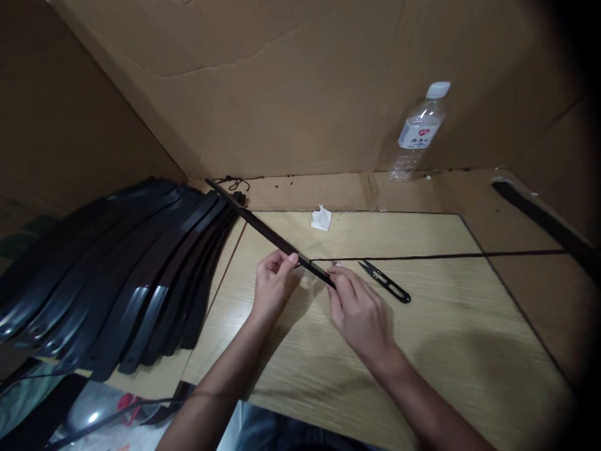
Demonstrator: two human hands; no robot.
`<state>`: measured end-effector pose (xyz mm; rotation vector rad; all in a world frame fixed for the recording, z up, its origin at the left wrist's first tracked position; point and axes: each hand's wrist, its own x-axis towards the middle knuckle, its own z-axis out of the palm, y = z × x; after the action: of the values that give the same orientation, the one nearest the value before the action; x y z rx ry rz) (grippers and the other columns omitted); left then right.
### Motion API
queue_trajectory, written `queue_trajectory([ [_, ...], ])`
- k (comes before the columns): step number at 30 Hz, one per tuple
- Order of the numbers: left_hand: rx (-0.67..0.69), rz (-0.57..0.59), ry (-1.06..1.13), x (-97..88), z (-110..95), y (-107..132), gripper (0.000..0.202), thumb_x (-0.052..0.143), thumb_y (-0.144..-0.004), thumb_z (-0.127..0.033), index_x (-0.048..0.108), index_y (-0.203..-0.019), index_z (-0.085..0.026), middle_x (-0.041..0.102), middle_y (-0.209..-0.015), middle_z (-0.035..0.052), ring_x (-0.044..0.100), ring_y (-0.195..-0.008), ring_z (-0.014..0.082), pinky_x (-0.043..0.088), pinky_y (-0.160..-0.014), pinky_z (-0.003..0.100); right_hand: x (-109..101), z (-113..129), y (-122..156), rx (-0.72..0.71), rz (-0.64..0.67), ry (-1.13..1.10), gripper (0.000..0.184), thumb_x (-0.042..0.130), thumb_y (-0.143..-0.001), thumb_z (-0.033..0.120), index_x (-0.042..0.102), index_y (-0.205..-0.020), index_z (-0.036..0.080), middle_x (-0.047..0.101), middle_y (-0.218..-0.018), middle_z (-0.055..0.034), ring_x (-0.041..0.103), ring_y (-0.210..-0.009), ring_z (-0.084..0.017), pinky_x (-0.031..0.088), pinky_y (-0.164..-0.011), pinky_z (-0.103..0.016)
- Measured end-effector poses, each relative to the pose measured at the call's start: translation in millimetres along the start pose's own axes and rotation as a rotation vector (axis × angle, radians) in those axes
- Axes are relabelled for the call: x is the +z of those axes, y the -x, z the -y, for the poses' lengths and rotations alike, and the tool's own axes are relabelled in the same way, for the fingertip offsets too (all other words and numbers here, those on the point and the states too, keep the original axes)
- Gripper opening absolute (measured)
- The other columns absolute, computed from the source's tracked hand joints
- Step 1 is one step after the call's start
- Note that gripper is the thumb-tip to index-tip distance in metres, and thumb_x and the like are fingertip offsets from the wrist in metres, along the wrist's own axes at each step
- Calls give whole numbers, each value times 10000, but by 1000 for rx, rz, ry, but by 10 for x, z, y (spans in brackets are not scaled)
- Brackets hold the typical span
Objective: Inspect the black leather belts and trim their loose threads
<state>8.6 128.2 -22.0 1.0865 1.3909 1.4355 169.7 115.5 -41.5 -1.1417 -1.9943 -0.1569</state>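
A long, thin black strip (270,233) slants across the middle, its far end up and to the left. My left hand (275,279) is closed on it below its midpoint, the thumb pressed on top. My right hand (359,307) grips the near lower end between thumb and fingers. Between the two hands a black cord (404,257) meets the strip and runs taut to the right edge; how it is fastened there is too small to tell. Black thread snips (385,283) lie on the board just right of my right hand.
Several similar black strips (117,269) are fanned out at the left. A white paper scrap (321,218) lies on the wooden board (451,363). A plastic bottle (417,134) stands against the cardboard wall (282,94). Another dark strip (539,216) sits at the right.
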Motion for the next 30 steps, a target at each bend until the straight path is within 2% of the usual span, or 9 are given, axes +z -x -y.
queue_trajectory([
  [5, 82, -43, -3, -20, 1, 7, 317, 620, -816, -419, 590, -693, -129, 555, -664, 11, 490, -657, 117, 387, -648, 230, 21, 9, 21, -43, 8, 29, 112, 440, -910, 114, 546, -874, 130, 600, -930, -17, 548, -803, -81, 366, -717, -196],
  [12, 84, -92, -2, -25, -28, 16, 263, 692, -729, -383, 636, -675, -132, 606, -657, 19, 515, -631, 121, 407, -626, 229, 8, 23, 34, 21, -5, 32, 140, 456, -904, 132, 591, -869, 144, 589, -982, -26, 540, -851, -78, 378, -743, -188],
  [14, 74, -108, -2, -25, -42, 11, 221, 690, -718, -346, 654, -680, -132, 630, -666, 23, 530, -633, 124, 418, -621, 228, 8, 33, 26, 38, 9, 20, 161, 456, -929, 201, 608, -923, 145, 581, -993, -44, 536, -891, -94, 386, -771, -199],
  [17, 43, -148, 16, -22, -64, -2, 183, 657, -726, -302, 666, -677, -126, 650, -674, 28, 551, -639, 126, 435, -628, 230, 17, 53, 11, 36, 37, 28, 300, 413, -975, 330, 596, -1118, 140, 561, -1009, -78, 522, -935, -129, 393, -796, -237],
  [19, 42, -183, 7, -17, -83, -3, 180, 659, -718, -293, 667, -670, -119, 651, -673, 31, 562, -646, 127, 443, -636, 232, 28, 63, 11, 26, 50, 37, 343, 374, -993, 334, 570, -1192, 136, 552, -1011, -90, 513, -951, -143, 390, -811, -256],
  [25, 35, -267, -41, 15, -113, 30, 269, 686, -711, -319, 580, -562, -123, 559, -562, -1, 476, -540, 93, 399, -543, 216, 31, 84, 19, 7, 43, 56, 303, 410, -986, 315, 582, -1164, 142, 552, -1008, -82, 509, -947, -140, 369, -819, -260],
  [30, 56, -264, -17, 10, -94, 8, 266, 674, -742, -340, 601, -606, -124, 557, -596, 1, 478, -569, 95, 396, -568, 216, 0, 86, -7, 32, 51, 25, 287, 417, -983, 320, 592, -1137, 152, 551, -996, -69, 510, -941, -131, 365, -813, -250],
])
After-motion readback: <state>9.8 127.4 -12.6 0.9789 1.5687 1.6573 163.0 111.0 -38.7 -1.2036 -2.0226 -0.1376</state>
